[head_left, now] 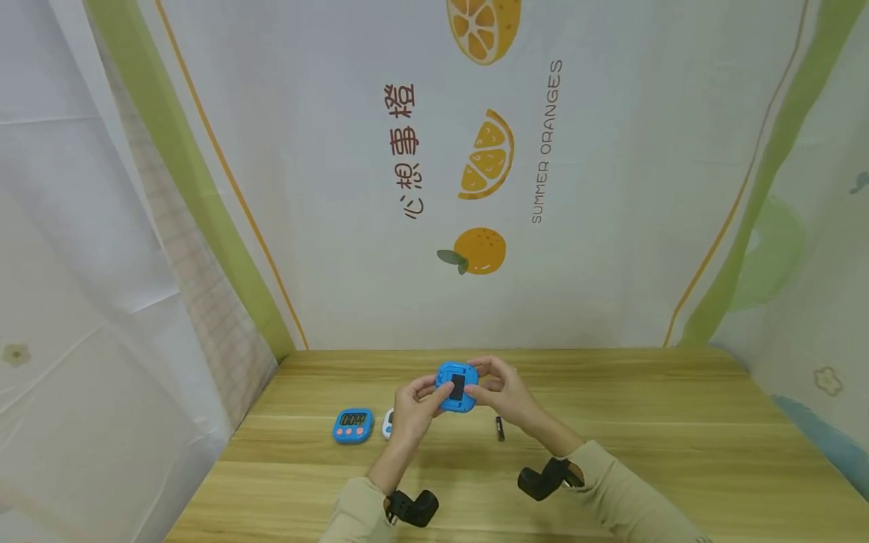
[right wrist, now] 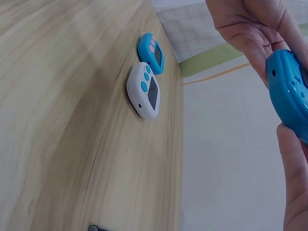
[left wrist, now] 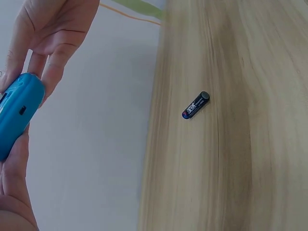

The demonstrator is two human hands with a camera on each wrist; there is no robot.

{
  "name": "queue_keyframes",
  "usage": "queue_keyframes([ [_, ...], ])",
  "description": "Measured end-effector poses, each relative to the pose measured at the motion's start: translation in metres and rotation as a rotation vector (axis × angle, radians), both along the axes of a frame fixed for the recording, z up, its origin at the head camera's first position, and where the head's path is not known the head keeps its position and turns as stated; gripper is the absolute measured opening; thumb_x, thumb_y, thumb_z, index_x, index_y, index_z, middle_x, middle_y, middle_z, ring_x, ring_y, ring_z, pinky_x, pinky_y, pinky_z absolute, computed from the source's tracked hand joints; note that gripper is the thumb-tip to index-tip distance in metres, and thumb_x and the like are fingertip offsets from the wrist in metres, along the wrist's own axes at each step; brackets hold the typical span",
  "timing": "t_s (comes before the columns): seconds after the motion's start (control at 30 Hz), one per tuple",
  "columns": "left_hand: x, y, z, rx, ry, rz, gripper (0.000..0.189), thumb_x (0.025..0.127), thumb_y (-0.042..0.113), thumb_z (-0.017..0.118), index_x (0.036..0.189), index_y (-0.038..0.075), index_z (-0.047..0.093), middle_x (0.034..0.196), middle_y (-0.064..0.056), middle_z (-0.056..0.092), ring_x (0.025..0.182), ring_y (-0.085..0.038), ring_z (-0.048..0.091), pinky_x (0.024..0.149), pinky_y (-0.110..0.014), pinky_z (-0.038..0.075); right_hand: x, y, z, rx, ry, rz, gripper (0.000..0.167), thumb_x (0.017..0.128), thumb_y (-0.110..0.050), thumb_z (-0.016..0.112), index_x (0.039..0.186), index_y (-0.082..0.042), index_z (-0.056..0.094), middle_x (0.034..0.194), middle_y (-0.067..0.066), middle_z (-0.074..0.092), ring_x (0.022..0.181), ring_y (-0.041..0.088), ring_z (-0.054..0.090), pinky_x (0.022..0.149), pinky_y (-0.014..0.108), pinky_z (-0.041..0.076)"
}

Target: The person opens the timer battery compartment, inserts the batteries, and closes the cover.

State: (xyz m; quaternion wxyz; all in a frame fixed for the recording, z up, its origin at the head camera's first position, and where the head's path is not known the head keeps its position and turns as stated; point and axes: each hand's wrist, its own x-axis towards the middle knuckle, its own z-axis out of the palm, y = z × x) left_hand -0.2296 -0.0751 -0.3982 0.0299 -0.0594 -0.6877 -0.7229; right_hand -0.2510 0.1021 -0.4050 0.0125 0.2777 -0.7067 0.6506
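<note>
A blue digital timer (head_left: pixel 445 375) is held up in front of me, its back with a dark rectangular patch turned toward the head camera. My left hand (head_left: pixel 416 406) grips its left side, thumb lying over the back. On the opposite side, my right hand (head_left: pixel 508 394) pinches the edge between thumb and fingers. The left wrist view shows the timer's rounded blue side (left wrist: pixel 23 109) between both hands. Below the right hand, a black AAA-style battery (head_left: pixel 499 428) lies on the wooden table.
To the left on the table (head_left: pixel 285 483) lies another blue timer (head_left: pixel 353 426) with pink buttons, display up. Next to it is a white timer (right wrist: pixel 144 90) with blue buttons, mostly hidden by the left hand in the head view. A printed curtain (head_left: pixel 326 249) hangs behind the table.
</note>
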Motion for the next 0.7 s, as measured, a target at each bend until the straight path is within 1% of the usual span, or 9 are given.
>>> queue_keyframes([
  [0.07,0.005,0.001,0.006,-0.003,0.004,0.004,0.034,0.081,0.012,0.065,0.107,-0.008,0.058,0.087,-0.012,0.064,0.071,-0.013,0.063,0.068,-0.029,0.053,0.000,0.000,-0.001,-0.002,0.000,0.007,0.039,0.084,-0.003,0.059,0.119,0.006,0.043,0.099,0.024,0.049,0.078,0.022,0.062,0.067,0.035,0.054],
  [0.1,0.007,0.001,0.008,-0.005,0.007,0.007,0.033,0.081,0.011,0.065,0.107,-0.009,0.058,0.086,-0.012,0.064,0.071,-0.014,0.063,0.067,-0.029,0.053,0.001,0.000,0.001,-0.002,-0.001,0.008,0.038,0.084,0.000,0.058,0.118,0.007,0.043,0.099,0.025,0.049,0.078,0.025,0.062,0.067,0.034,0.053],
  [0.17,0.007,0.001,0.006,-0.008,0.016,0.018,0.034,0.081,0.011,0.065,0.107,-0.010,0.058,0.086,-0.013,0.064,0.072,-0.014,0.063,0.067,-0.028,0.053,0.002,0.000,0.001,0.002,0.000,0.010,0.038,0.084,0.000,0.057,0.119,0.007,0.043,0.100,0.025,0.049,0.079,0.026,0.061,0.068,0.033,0.053],
  [0.3,0.000,-0.001,-0.007,0.000,0.029,0.036,0.040,0.079,0.019,0.068,0.108,-0.008,0.058,0.087,-0.012,0.064,0.072,-0.015,0.063,0.067,-0.028,0.053,0.003,0.000,-0.001,0.014,0.015,0.013,0.040,0.086,-0.001,0.056,0.122,0.007,0.042,0.102,0.026,0.049,0.083,0.032,0.060,0.069,0.032,0.053],
  [0.33,-0.001,-0.001,-0.010,-0.001,0.036,0.037,0.042,0.079,0.020,0.068,0.108,-0.008,0.058,0.087,-0.012,0.064,0.072,-0.014,0.063,0.067,-0.028,0.053,0.001,0.001,-0.003,0.019,0.018,0.016,0.041,0.086,-0.004,0.056,0.123,0.006,0.042,0.103,0.026,0.050,0.085,0.031,0.060,0.069,0.032,0.053],
  [0.4,-0.002,-0.002,-0.011,0.000,0.033,0.042,0.043,0.078,0.022,0.069,0.108,-0.007,0.059,0.088,-0.012,0.064,0.072,-0.014,0.063,0.067,-0.028,0.053,0.000,0.001,-0.005,0.030,0.020,0.023,0.042,0.087,-0.005,0.056,0.124,0.006,0.041,0.105,0.026,0.051,0.089,0.034,0.059,0.070,0.032,0.053],
  [0.5,-0.003,-0.002,-0.014,-0.010,0.034,0.048,0.044,0.078,0.024,0.069,0.108,-0.007,0.059,0.088,-0.014,0.064,0.072,-0.015,0.063,0.066,-0.028,0.053,-0.001,0.003,-0.005,0.042,-0.015,0.030,0.045,0.087,-0.006,0.056,0.127,0.006,0.038,0.108,0.027,0.051,0.094,0.036,0.057,0.072,0.033,0.052],
  [0.63,-0.003,-0.002,-0.016,-0.029,0.025,0.064,0.044,0.078,0.026,0.069,0.106,-0.007,0.059,0.088,-0.014,0.065,0.072,-0.015,0.063,0.065,-0.028,0.053,-0.001,0.003,-0.005,0.038,-0.082,-0.008,0.045,0.086,-0.009,0.058,0.124,0.006,0.038,0.107,0.027,0.053,0.092,0.034,0.058,0.071,0.036,0.052],
  [0.7,-0.003,-0.002,-0.017,-0.033,0.017,0.071,0.044,0.078,0.027,0.069,0.106,-0.006,0.060,0.089,-0.014,0.065,0.072,-0.015,0.063,0.065,-0.028,0.053,-0.001,0.003,-0.005,0.036,-0.095,-0.040,0.043,0.085,-0.009,0.060,0.120,0.007,0.041,0.104,0.026,0.055,0.088,0.032,0.060,0.069,0.037,0.053],
])
